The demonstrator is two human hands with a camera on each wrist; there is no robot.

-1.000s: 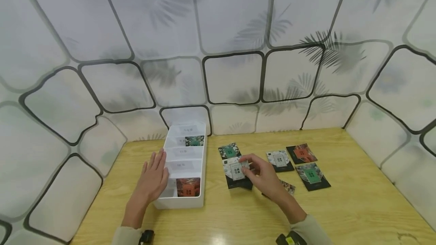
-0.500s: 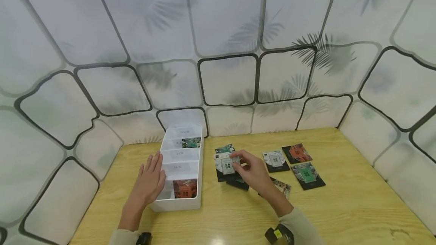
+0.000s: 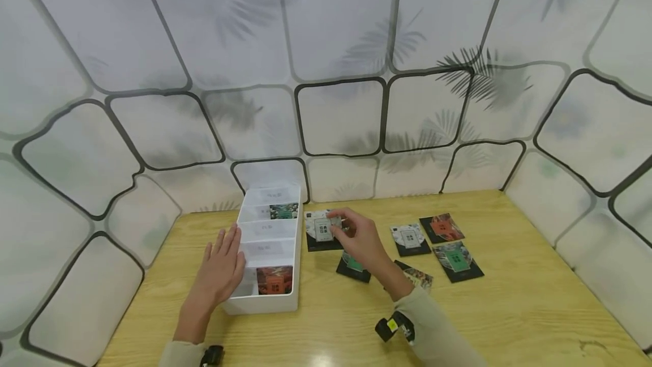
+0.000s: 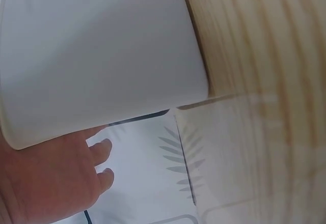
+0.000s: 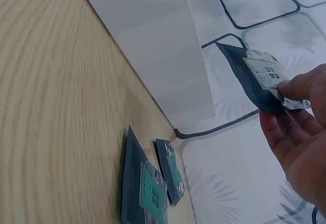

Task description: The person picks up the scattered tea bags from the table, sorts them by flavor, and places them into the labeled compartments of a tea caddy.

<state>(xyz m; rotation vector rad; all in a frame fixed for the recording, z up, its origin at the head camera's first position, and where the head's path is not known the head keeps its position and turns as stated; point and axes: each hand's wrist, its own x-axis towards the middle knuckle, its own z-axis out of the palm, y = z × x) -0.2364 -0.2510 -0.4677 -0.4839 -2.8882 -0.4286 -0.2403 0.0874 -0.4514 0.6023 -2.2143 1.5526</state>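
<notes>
My right hand (image 3: 363,240) pinches a white-and-black sachet (image 3: 321,235) by its right edge, thumb on its printed face. In the right wrist view the held sachet (image 5: 262,76) is raised above the table, beside the outer wall of a white divided box (image 3: 262,304). My left hand (image 3: 218,269) lies with straight fingers along the box's left rim; the left wrist view shows that hand (image 4: 51,178) partly hidden by the box. Inside the box, a red sachet (image 3: 275,282) stands in the nearest compartment and a green floral sachet (image 3: 283,212) in one farther back.
Right of the box lies a green sachet (image 3: 354,268), partly under my right arm. Farther right are a white sachet (image 3: 410,239), a red one (image 3: 442,227), another green one (image 3: 458,261) and a brownish one (image 3: 417,278). A patterned curtain (image 3: 341,118) rises behind the table.
My right hand has lifted the white-and-black sachet and moved it left towards the box, uncovering more of the green sachet below. The left hand stays at the box's rim.
</notes>
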